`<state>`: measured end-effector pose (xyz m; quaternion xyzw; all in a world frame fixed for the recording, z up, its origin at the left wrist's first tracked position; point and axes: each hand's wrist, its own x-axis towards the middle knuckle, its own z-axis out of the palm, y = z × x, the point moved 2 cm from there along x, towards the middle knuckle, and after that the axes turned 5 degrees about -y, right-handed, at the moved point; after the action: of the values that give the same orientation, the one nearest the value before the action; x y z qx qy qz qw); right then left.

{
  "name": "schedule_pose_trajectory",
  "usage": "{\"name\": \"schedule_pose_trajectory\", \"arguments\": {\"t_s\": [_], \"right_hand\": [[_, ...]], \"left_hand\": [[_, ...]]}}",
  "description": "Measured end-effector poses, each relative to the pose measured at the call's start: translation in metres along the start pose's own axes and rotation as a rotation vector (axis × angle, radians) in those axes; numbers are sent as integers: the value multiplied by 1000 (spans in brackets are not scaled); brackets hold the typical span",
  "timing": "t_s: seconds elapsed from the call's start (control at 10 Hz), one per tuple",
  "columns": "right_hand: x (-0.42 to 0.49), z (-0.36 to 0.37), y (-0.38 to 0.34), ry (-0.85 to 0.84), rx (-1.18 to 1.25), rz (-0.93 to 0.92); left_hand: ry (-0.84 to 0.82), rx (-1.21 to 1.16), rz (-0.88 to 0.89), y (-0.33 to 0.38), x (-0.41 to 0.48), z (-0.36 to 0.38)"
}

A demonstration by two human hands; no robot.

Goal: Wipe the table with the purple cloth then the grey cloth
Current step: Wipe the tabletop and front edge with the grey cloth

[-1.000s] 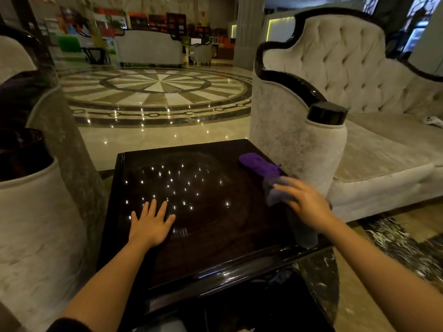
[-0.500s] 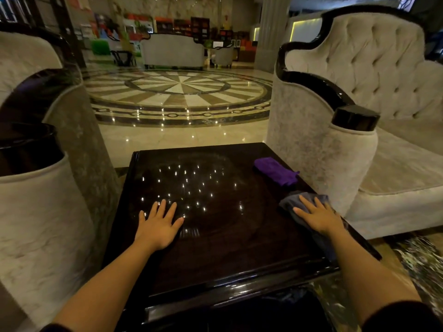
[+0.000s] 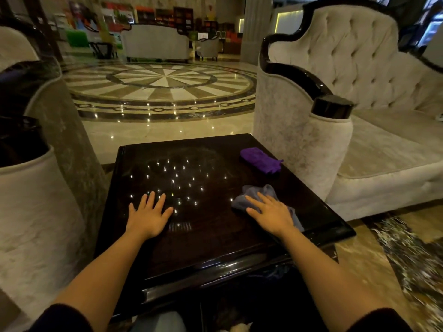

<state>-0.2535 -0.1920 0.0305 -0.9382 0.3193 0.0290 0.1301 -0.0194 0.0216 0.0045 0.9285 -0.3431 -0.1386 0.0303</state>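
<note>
A dark glossy square table [image 3: 211, 238] stands in front of me. The purple cloth [image 3: 260, 160] lies folded near the table's far right corner, with no hand on it. The grey cloth [image 3: 253, 192] lies bunched on the right side of the tabletop. My right hand [image 3: 271, 213] presses flat on the grey cloth, fingers spread and pointing up and left, so part of the cloth is hidden under the palm. My left hand [image 3: 149, 215] rests flat on the bare tabletop at the left, fingers apart, holding nothing.
A pale tufted sofa [image 3: 374, 149] with a dark-capped armrest [image 3: 332, 109] stands close against the table's right side. Another pale armchair [image 3: 28, 207] flanks the left. Polished marble floor [image 3: 158, 92] lies beyond the far edge.
My right hand has brought the grey cloth from the table's right edge inward onto the tabletop. The left hand stays flat in place. The purple cloth has not moved.
</note>
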Motion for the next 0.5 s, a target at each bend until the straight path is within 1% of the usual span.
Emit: {"name": "schedule_pose_trajectory", "arguments": {"t_s": [0.2, 0.4, 0.5], "right_hand": [[-24, 19, -46, -35, 13, -226], [-70, 35, -77, -2, 32, -482], [-87, 36, -83, 59, -34, -582]], "left_hand": [[-3, -15, 4, 3, -5, -3], [-3, -3, 7, 3, -5, -4], [-5, 0, 8, 2, -4, -5]]}}
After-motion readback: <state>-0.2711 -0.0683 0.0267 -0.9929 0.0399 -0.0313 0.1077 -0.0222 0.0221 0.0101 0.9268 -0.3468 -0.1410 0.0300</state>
